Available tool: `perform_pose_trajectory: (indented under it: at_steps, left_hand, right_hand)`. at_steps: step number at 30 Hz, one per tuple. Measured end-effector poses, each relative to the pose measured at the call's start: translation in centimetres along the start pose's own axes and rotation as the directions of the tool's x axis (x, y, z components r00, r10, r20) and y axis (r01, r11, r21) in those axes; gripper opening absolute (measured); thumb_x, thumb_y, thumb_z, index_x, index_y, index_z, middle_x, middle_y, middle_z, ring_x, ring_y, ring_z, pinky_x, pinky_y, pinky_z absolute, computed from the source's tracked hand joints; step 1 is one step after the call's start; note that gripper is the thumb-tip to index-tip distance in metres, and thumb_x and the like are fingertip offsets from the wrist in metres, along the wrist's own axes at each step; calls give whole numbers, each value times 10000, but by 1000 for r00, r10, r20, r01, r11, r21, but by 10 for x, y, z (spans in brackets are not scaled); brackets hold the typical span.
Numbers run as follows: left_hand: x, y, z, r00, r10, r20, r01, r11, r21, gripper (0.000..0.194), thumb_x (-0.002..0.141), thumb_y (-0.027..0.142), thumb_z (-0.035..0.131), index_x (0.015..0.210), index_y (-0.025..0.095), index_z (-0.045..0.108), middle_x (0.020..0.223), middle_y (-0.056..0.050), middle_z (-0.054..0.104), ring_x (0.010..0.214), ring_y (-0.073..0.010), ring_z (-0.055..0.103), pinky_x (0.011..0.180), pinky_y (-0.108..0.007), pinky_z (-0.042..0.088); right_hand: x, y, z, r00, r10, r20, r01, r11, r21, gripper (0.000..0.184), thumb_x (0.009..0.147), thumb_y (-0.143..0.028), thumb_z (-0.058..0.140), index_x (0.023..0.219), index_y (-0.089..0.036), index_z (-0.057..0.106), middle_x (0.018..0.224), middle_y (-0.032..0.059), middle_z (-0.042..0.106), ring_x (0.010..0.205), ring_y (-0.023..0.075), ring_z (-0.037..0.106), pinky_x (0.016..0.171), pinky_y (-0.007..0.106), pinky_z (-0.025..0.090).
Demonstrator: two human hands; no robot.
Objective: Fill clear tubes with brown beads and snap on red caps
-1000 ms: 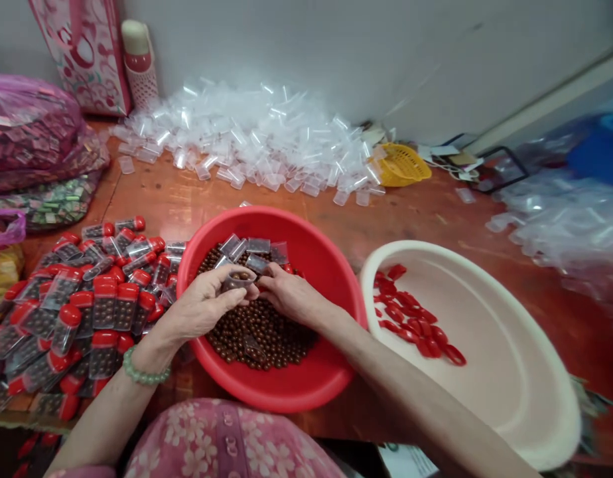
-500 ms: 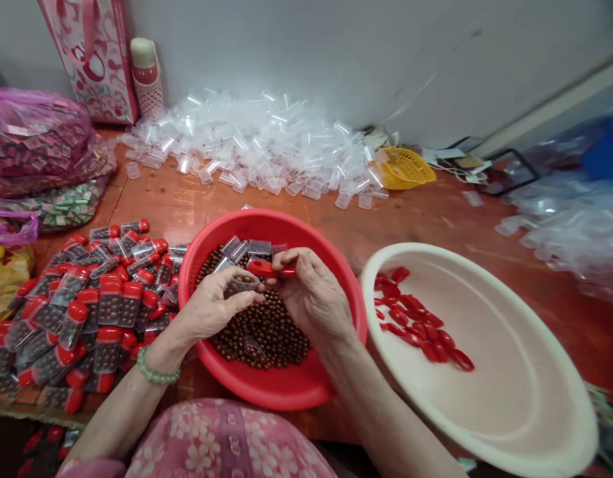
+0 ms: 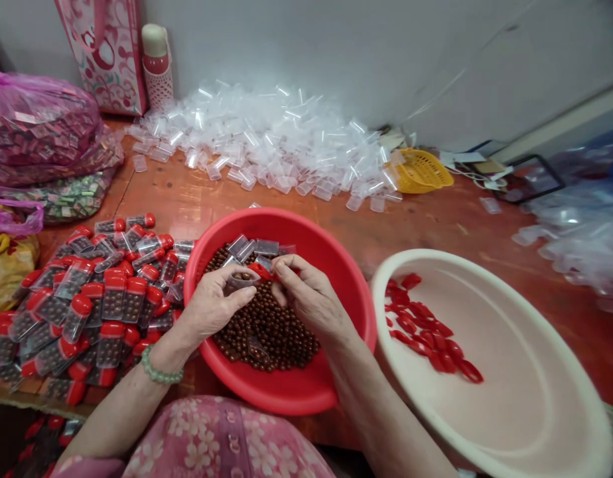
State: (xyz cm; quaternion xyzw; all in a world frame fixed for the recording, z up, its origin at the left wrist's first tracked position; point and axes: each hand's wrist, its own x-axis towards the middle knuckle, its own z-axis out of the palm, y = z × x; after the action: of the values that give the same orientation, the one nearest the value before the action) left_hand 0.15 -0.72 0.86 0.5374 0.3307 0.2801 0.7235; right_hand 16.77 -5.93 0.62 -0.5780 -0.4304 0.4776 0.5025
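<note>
Over the red basin, my left hand is closed around a small clear plastic case with brown balls inside, its open mouth facing up and right. My right hand pinches a red plastic cap close beside that mouth; whether the two touch I cannot tell. Below both hands lie many loose brown balls. Several filled cases without caps rest on the balls at the basin's far side.
To the left is a heap of red-capped filled cases. A cream basin at right holds red caps. Empty clear cases are piled along the wall, beside a yellow basket. A flask stands by a pink bag.
My right hand has brought the red cap leftward and lower, closer to the case's mouth. My left hand keeps its hold on the case. The whole view has shifted slightly.
</note>
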Motion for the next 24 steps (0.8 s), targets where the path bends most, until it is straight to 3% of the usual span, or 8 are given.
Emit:
perform_pose_trajectory:
  at_steps: [2,7,10,12,16,19,22,24]
  left_hand:
    - [0,0,0,1000,9,24,-10,999,42,192,773,199,640,953,133,644,915,-40,672,874,-149,609,874,-290,449]
    - [0,-3,1,992,3,123,-7,999,34,169,759,172,623,925,139,621,846,-13,635,789,-127,580,783,-261,438]
    - [0,-5,1,988,-17,152,18,1000,-6,175,753,173,638,924,148,607,832,3,613,752,-109,557,746,-247,426]
    - [1,-6,0,985,-35,170,41,999,-31,169,752,169,653,914,148,608,822,8,614,749,-103,558,753,-247,428]
    - [1,-6,-3,981,-74,177,112,971,-212,218,746,208,707,933,147,613,895,-16,647,844,-125,621,859,-289,461]
    - [-2,0,-6,983,-68,171,121,939,-322,276,759,276,725,975,147,611,1030,-61,661,929,-158,654,906,-328,475]
    - [-3,7,-8,965,-27,260,91,968,-236,284,783,297,716,1006,144,631,1040,-83,676,970,-171,649,922,-327,462]
    - [0,10,-8,957,-14,290,67,983,-174,261,780,291,720,979,142,640,965,-70,690,946,-161,641,920,-316,451]
  right_hand:
    - [1,-1,1,1000,-4,-17,3,999,-50,321,877,-523,570,934,-210,526,552,-74,519,451,80,444,482,226,340]
    - [-1,-1,3,999,-33,38,41,975,-217,424,910,-524,497,1221,-237,472,983,18,630,543,89,528,521,255,442]
    - [-2,1,10,997,-67,41,77,941,-330,374,946,-485,438,1217,-232,486,914,10,638,743,139,593,713,284,486]
    - [-1,4,16,993,-104,-61,76,933,-352,300,929,-474,468,1080,-223,534,887,8,638,784,150,592,750,293,481]
    - [1,4,19,950,-171,-261,73,936,-346,245,827,-447,617,785,-212,564,727,-17,610,664,138,542,646,270,454]
    - [2,2,11,929,-166,-329,78,961,-266,239,789,-431,668,747,-201,619,597,-41,556,558,111,475,562,251,401]
    - [2,2,1,948,-60,-311,24,993,-119,251,771,-433,698,824,-189,680,517,-63,499,485,88,416,493,236,345]
    - [1,5,-4,968,-4,-250,4,1000,0,283,774,-441,700,904,-190,703,554,-51,545,518,92,470,519,237,385]
